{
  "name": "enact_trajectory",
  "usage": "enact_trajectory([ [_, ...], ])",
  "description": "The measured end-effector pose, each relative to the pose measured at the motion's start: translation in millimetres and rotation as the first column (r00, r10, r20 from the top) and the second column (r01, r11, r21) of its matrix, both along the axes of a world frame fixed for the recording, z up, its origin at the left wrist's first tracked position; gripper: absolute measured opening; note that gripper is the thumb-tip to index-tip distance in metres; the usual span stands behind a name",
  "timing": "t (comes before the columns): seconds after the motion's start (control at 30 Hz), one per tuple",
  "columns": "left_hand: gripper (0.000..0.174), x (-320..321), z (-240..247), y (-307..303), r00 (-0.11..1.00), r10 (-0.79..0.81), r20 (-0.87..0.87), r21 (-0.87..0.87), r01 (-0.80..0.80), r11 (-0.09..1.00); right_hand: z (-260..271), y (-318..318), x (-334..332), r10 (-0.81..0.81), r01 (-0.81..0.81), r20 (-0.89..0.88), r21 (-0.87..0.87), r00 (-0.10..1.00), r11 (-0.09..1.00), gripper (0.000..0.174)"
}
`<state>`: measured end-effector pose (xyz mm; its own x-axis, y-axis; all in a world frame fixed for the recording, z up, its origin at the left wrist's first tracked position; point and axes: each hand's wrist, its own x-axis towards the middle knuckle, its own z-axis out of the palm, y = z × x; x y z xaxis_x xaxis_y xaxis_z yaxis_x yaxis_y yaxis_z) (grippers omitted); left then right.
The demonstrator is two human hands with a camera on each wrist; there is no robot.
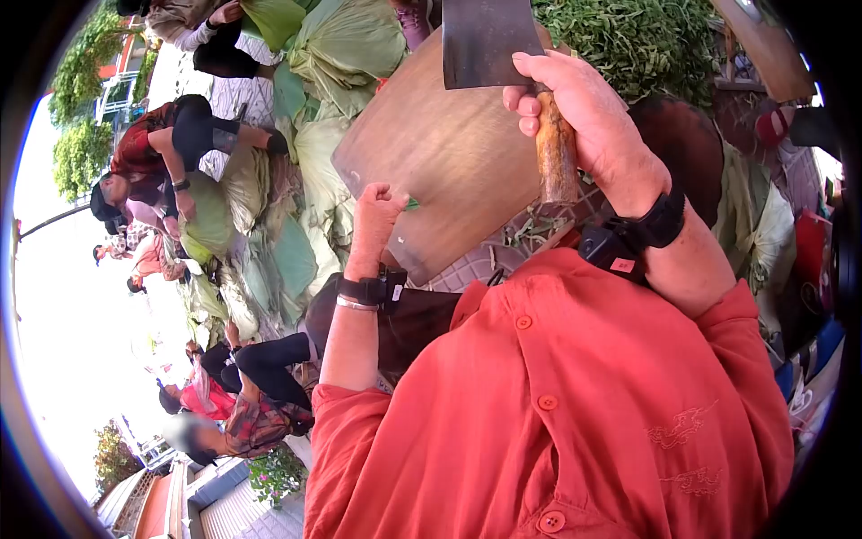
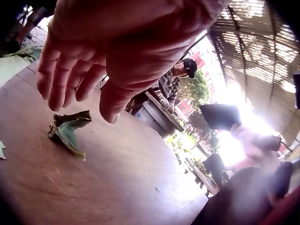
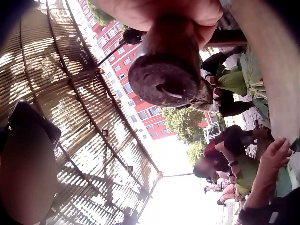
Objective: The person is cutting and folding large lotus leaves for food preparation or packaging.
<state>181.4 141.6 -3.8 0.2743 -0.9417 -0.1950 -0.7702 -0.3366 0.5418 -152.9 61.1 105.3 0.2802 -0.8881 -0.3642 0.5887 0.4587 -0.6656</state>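
My right hand [image 1: 597,117] grips the orange-brown wooden handle of a cleaver [image 1: 489,45], its broad dark blade overlapping the far part of a wooden board [image 1: 431,144] in the head view. The round butt of the cleaver's handle [image 3: 161,79] shows large in the right wrist view. Over the board's near left side is my left hand [image 1: 377,220], holding nothing. In the left wrist view its fingers [image 2: 61,84] hang loosely, just above a folded scrap of green leaf [image 2: 70,133] on the board. Another leaf bit [image 2: 2,150] lies at that view's left edge.
A heap of shredded green leaves [image 1: 628,45] stands beyond the board. Large leaf bundles [image 1: 346,45] lie along its left. Several people sit to the left, one in a dark red top [image 1: 144,144]. A slatted canopy [image 3: 70,103] is overhead.
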Motion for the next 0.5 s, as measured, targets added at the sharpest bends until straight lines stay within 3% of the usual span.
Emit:
enact_trajectory([
  [0.1, 0.039, -12, -8, 11, 0.973, -0.135, 0.188, 0.011, 0.136, 0.991, -1, 3, 5, 0.064, -0.067, -0.096, -0.026, 0.993, 0.997, 0.018],
  [0.23, 0.028, -11, -12, 2, 0.975, -0.102, 0.196, 0.055, 0.093, 0.994, -6, 5, 9, 0.078, -0.078, -0.13, 0.003, 0.988, 0.997, 0.018],
  [0.4, 0.017, -46, 7, -25, 0.96, -0.083, 0.266, -0.32, 0.17, 0.932, -9, 5, 14, 0.061, -0.068, -0.17, -0.037, 0.984, 0.997, 0.018],
  [0.5, 0.015, -56, -9, -40, 0.916, -0.092, 0.389, -0.422, 0.266, 0.867, -15, 4, 17, 0.072, -0.083, -0.198, -0.045, 0.977, 0.996, 0.018],
])
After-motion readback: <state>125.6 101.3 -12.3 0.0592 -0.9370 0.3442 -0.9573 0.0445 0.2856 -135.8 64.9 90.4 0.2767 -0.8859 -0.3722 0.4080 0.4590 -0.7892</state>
